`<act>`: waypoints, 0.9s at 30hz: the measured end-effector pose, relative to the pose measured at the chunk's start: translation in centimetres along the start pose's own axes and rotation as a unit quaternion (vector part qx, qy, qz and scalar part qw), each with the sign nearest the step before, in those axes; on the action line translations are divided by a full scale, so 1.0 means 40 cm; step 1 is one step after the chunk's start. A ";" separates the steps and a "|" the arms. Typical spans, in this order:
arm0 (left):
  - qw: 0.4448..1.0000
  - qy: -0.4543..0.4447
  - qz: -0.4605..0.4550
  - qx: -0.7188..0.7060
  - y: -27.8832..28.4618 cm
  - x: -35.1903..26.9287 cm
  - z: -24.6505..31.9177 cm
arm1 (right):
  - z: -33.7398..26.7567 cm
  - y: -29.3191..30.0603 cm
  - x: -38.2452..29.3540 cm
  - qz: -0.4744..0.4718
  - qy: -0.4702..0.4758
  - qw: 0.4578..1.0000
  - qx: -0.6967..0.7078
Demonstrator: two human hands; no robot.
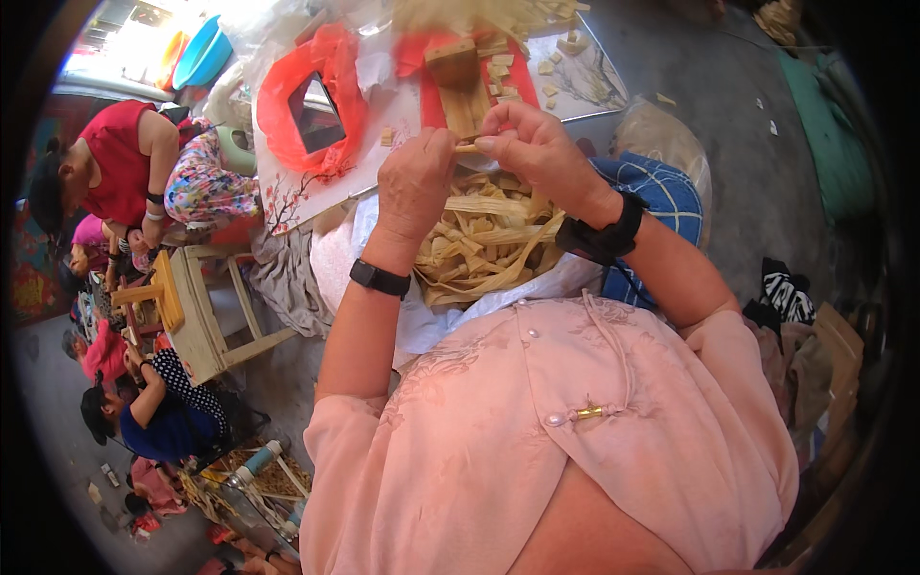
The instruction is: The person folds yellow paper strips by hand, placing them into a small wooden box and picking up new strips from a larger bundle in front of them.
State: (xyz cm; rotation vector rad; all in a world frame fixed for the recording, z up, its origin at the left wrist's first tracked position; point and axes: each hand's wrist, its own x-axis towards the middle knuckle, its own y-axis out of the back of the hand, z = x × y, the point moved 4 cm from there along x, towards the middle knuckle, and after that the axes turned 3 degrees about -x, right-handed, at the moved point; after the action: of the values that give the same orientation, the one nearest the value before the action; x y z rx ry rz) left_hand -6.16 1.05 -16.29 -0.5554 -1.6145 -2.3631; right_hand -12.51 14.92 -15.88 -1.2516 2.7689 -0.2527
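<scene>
My left hand (pixel 417 180) and my right hand (pixel 530 147) meet in front of me, pinching a thin pale-yellow strip (pixel 467 149) of dried plant leaf between their fingertips. The strip looks narrow and folded or rolled. Below the hands, a heap of similar dried leaf strips (pixel 496 237) lies in my lap on white plastic sheeting (pixel 532 287). Just beyond my fingers, a wooden block (pixel 453 63) stands on a grooved wooden board (pixel 466 108). Small folded leaf squares (pixel 503 72) lie beside it on red plastic (pixel 528 75).
A phone or tablet (pixel 316 115) lies on a red plastic bag (pixel 277 90) on the flower-printed table (pixel 287 198). Blue checked cloth (pixel 658 190) is by my right forearm. To the left are a wooden stool (pixel 205 316) and several people seated, one in a red top (pixel 118 154).
</scene>
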 end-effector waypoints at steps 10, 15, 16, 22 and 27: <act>0.750 0.287 -0.126 -0.582 -0.088 0.035 -0.069 | 0.084 0.127 0.110 0.127 0.058 0.981 -0.136; 0.894 0.188 -0.022 -0.405 -0.111 0.064 -0.125 | 0.086 0.110 0.148 0.105 0.045 0.986 -0.123; 0.894 0.187 -0.024 -0.407 -0.113 0.071 -0.128 | 0.093 0.112 0.160 0.122 0.069 0.983 -0.119; 0.915 0.293 -0.123 -0.248 -0.133 0.067 -0.156 | 0.143 0.135 0.156 0.157 0.033 0.944 -0.288; 0.989 0.128 -0.017 -0.075 -0.042 0.016 -0.098 | 0.116 0.127 0.115 0.190 0.069 0.933 -0.296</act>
State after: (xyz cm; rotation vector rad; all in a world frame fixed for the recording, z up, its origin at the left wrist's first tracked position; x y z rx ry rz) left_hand -8.12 -1.98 -18.69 -0.2397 -1.3550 -2.4755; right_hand -18.59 14.24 -21.46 -0.7475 3.2566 0.5883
